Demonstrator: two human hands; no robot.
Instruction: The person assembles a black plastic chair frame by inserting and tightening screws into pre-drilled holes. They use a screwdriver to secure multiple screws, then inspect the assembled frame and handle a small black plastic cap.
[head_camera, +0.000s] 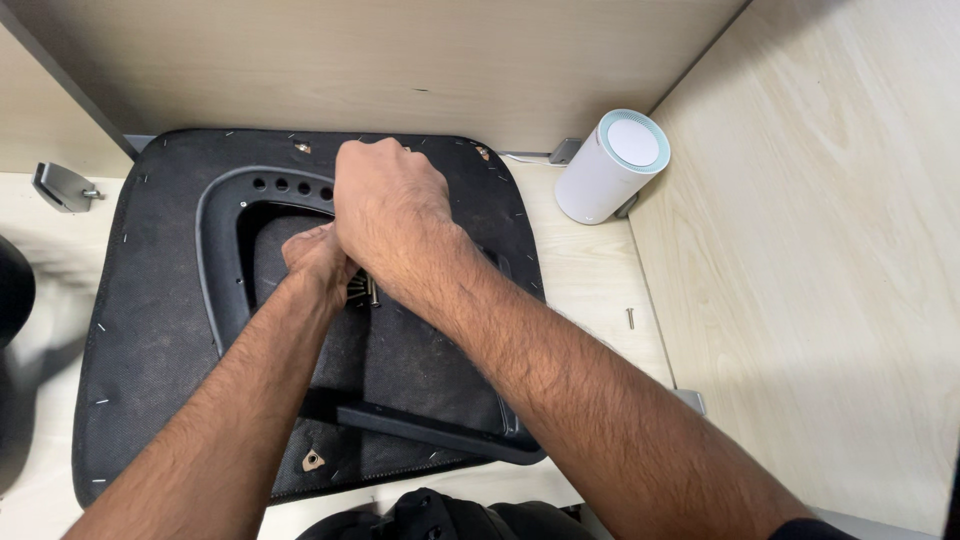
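Observation:
An upturned black chair seat (150, 300) lies on a pale wooden table, fabric underside up. A black plastic frame (222, 215) with a row of holes lies on it. My right hand (385, 200) is closed in a fist over the middle of the frame, gripping something I cannot see. Just below it, my left hand (315, 255) presses on the seat with curled fingers. Several screws (365, 290) lie beside the left hand.
A white cylinder with a teal rim (612, 165) stands at the back right. One loose screw (630, 318) lies on the table near the right wooden wall. A metal bracket (62, 186) sits at the far left. Wooden panels close in the back and right.

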